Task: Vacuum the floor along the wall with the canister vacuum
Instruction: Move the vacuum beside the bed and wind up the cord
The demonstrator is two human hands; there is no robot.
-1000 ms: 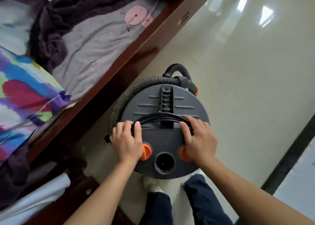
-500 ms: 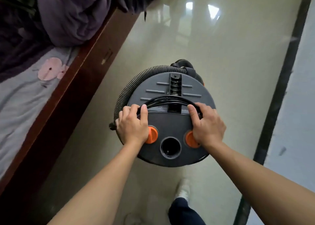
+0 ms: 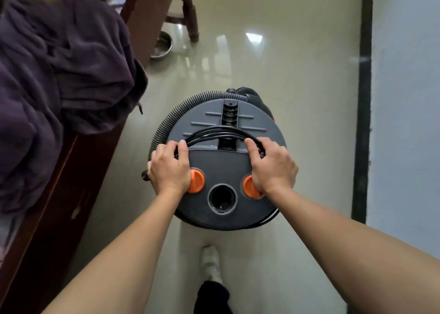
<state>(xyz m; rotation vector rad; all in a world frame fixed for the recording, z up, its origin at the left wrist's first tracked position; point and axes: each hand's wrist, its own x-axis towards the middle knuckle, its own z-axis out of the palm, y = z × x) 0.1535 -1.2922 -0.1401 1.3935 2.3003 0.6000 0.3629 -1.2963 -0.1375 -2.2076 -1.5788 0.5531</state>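
Change: round grey canister vacuum (image 3: 223, 163) advanced along glossy beige floor (image 3: 297, 87); steel bowl (image 3: 163, 45), wooden chair legs (image 3: 190, 11) now visible.

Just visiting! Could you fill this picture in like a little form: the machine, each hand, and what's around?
Machine: canister vacuum, seen from above, on the glossy floor
Hose: ribbed hose curving round its left side
Left hand: left hand grips the coiled cord on the lid
Right hand: right hand grips the same cord
Lid: orange knobs either side of a round port
Left: purple blanket on a wooden bed frame
Right: wall with dark skirting
Ahead: metal bowl beside a furniture leg
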